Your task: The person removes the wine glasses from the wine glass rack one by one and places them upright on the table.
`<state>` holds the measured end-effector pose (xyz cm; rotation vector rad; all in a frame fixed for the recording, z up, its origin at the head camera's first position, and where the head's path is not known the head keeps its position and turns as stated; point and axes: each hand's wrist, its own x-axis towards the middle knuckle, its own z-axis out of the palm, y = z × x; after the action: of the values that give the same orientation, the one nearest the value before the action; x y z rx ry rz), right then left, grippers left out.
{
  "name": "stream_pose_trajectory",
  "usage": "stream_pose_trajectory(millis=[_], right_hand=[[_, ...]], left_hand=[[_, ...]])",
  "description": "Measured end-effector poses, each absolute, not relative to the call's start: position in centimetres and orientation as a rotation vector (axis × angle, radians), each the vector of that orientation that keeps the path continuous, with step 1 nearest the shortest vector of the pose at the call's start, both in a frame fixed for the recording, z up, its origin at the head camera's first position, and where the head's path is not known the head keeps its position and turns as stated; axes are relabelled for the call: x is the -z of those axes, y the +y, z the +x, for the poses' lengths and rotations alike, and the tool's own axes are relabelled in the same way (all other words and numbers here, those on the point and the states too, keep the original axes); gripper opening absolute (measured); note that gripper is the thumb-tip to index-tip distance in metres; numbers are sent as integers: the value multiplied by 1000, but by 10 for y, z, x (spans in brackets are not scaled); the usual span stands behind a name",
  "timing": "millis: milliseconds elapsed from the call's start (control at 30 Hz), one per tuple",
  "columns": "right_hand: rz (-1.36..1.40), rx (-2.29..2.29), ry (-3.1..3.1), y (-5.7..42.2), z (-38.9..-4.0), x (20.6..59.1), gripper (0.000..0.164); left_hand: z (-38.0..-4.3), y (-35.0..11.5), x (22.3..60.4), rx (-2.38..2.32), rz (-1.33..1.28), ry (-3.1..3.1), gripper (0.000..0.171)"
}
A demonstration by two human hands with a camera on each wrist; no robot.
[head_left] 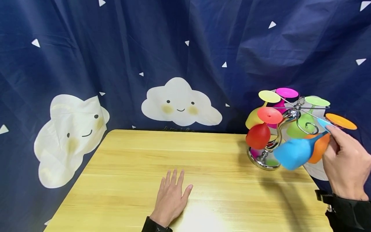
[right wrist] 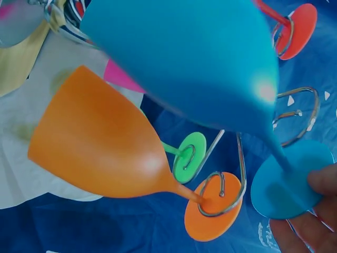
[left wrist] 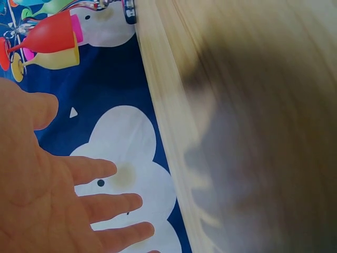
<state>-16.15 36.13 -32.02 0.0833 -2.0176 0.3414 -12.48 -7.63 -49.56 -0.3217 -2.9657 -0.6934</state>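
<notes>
My right hand (head_left: 333,138) pinches the round base (right wrist: 292,179) of a blue goblet (head_left: 294,151), which hangs tilted, bowl down, beside a chrome rack (head_left: 278,135). In the right wrist view the blue base sits just outside the wire loops, and one loop (right wrist: 300,113) is bare. Red (head_left: 258,135), yellow (head_left: 253,117), pink (head_left: 285,95), green (head_left: 301,125) and orange (right wrist: 100,142) goblets hang upside down from the rack's arms. My left hand (head_left: 172,191) lies flat on the wooden table (head_left: 121,167), fingers straight (left wrist: 105,196), holding nothing.
The rack stands at the table's far right corner, close to the right edge. A dark blue curtain (head_left: 121,51) printed with white clouds hangs behind the table and down its left side.
</notes>
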Motion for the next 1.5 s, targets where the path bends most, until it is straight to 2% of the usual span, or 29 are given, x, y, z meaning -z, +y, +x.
stream_pose_trajectory(millis=[333, 433, 633, 767, 867, 1067, 1300, 1500], right_hand=[[-76, -366, -1964, 346, -138, 346, 33], [-196, -467, -1946, 339, -133, 358, 32], [-455, -774, -2067, 327, -131, 385, 31], [-557, -1191, -2205, 311, -133, 412, 35], [-557, -1615, -2177, 295, -134, 432, 35], [-423, -2171, -2101, 260, -128, 464, 15], [-460, -2486, -1956, 209, -122, 485, 29], [-422, -2653, -1876, 173, -119, 491, 26]], left_hand=[[-126, -74, 496, 749, -344, -2950, 70], [-125, -74, 497, 778, -358, -2941, 69], [-125, -73, 496, 838, -350, -2935, 66], [-125, -72, 495, 892, -349, -2913, 65], [-125, -71, 495, 942, -355, -2900, 66], [-122, -66, 493, 1145, -387, -2863, 67], [-118, -57, 489, 1418, -391, -2761, 65], [-116, -47, 487, 1593, -409, -2592, 63]])
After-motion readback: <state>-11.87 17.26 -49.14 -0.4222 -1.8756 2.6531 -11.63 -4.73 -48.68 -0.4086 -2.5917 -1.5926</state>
